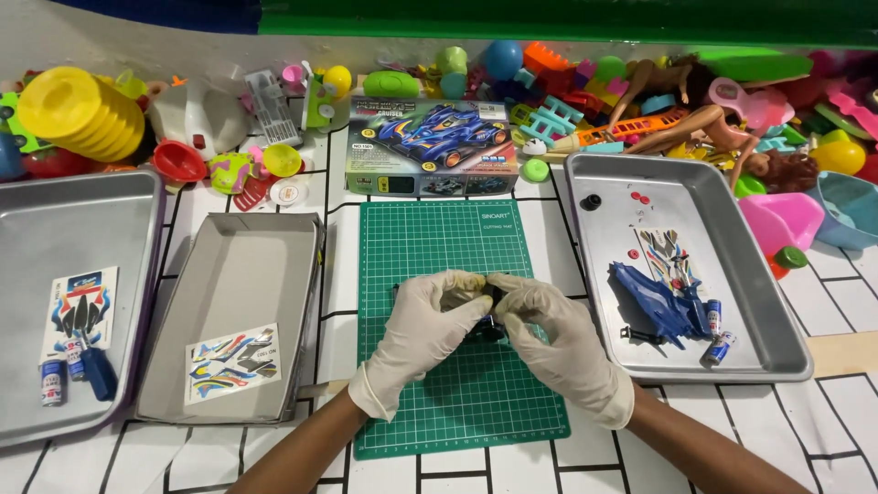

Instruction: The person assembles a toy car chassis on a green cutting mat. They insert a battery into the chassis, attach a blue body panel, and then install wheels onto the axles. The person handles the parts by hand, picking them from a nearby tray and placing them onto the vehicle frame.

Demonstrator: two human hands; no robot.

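A white tabletop ruled with black lines carries a green cutting mat (457, 366) at its centre, with a bank of bright plastic toys (640, 87) piled along the far edge. Over the middle of the mat, two hands in pale disposable gloves meet around a small dark blue-and-black model car part (486, 327), mostly hidden between them. The left hand (422, 325) curls its fingers over the piece from above and the side; the right hand (553, 329) pinches it from the opposite end, thumb and forefinger closed on it. The work appears to be at a fitting stage, with the hands pressing or seating one small component against another. The next move would seem to call for a steady two-handed grip and careful alignment, since the joint itself is out of sight.

Just beyond the mat stands the kit's box (428, 146), printed with a blue racing car. To the right, a metal tray (786, 348) holds a blue car body shell (660, 300), a decal sheet, small batteries and tiny red parts. To the left, an open cardboard lid (242, 274) holds another sticker sheet (233, 363), and a second metal tray (137, 220) lies beside it.
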